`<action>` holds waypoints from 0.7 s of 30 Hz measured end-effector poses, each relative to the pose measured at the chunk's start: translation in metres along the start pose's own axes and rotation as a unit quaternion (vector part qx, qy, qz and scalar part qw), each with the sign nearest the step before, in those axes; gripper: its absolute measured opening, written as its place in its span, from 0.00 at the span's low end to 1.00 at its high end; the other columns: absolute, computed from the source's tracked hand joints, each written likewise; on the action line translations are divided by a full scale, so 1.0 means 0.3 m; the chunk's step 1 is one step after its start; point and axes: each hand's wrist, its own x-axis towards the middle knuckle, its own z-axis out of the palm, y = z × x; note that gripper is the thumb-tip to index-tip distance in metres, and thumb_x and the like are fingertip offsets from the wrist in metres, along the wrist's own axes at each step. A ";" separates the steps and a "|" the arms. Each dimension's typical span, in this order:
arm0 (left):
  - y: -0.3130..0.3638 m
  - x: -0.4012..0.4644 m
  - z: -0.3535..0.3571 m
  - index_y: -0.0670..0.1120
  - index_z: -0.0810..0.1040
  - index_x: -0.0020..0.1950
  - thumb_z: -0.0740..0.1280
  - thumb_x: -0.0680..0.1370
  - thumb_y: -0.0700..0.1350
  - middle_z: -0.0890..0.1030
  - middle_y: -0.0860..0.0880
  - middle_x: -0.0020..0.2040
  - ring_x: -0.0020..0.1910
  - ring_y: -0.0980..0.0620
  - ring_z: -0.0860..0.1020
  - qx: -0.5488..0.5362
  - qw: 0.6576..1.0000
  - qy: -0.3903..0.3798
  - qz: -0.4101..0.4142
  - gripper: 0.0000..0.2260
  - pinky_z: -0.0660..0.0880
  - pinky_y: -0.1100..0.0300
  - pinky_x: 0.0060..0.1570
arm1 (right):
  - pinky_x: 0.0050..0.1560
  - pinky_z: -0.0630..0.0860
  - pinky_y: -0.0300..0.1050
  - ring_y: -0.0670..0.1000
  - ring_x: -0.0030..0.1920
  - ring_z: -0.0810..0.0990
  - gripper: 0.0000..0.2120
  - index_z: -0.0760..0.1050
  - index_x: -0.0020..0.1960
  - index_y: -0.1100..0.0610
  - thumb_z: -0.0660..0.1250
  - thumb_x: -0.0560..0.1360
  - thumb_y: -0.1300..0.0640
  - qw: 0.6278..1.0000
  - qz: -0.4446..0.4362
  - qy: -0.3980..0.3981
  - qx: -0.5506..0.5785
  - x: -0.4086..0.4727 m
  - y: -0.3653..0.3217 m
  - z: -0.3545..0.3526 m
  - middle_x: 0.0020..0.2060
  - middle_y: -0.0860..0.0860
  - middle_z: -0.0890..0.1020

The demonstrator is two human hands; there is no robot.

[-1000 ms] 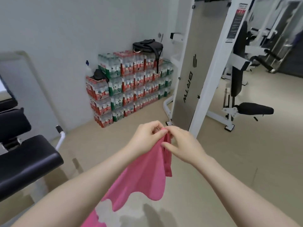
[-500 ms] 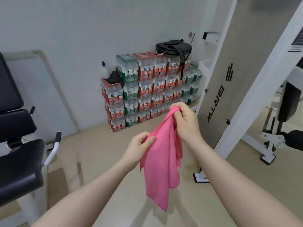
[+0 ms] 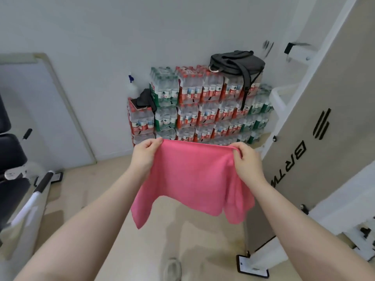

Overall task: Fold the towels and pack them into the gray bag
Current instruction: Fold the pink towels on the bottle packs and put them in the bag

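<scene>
The beige floor [image 3: 97,191] carried a wall of stacked water-bottle packs [image 3: 198,106], and up on top of them sat a dark gray bag [image 3: 235,62].

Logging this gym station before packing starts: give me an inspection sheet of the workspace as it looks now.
Surface: beige floor, no table seen.
Job's things: pink towel held spread in the air, unfolded; gray bag atop the stacked bottled-water packs.
Clutter: spray bottle, phone and dark item on the lower stack.
Hands: left hand and right hand each pinch a top corner.
Cables: nothing seen.
Surroundings: white wall, black bench at left, gym machine at right.
</scene>
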 end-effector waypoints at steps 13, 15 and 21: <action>0.137 1.041 0.261 0.50 0.76 0.32 0.66 0.76 0.52 0.72 0.49 0.35 0.37 0.51 0.69 -0.135 0.990 0.011 -0.038 0.13 0.67 0.56 0.39 | 0.32 0.68 0.44 0.51 0.34 0.73 0.12 0.72 0.55 0.60 0.51 0.80 0.62 0.992 0.108 0.052 -0.025 0.998 0.220 0.277 0.38 0.52 0.76; 0.153 1.168 0.298 0.48 0.76 0.35 0.65 0.77 0.51 0.74 0.49 0.35 0.36 0.52 0.71 -0.174 0.983 0.018 -0.062 0.12 0.71 0.57 0.40 | 0.37 0.68 0.46 0.52 0.38 0.72 0.12 0.71 0.55 0.61 0.50 0.81 0.60 0.980 0.166 0.099 0.044 1.138 0.224 0.316 0.42 0.53 0.75; 0.157 1.501 0.411 0.47 0.75 0.37 0.63 0.78 0.49 0.75 0.50 0.37 0.42 0.52 0.72 -0.174 0.982 0.062 -0.040 0.11 0.71 0.58 0.45 | 0.37 0.70 0.43 0.48 0.38 0.73 0.11 0.72 0.53 0.58 0.51 0.81 0.58 0.965 0.166 0.089 0.182 1.550 0.267 0.472 0.41 0.49 0.75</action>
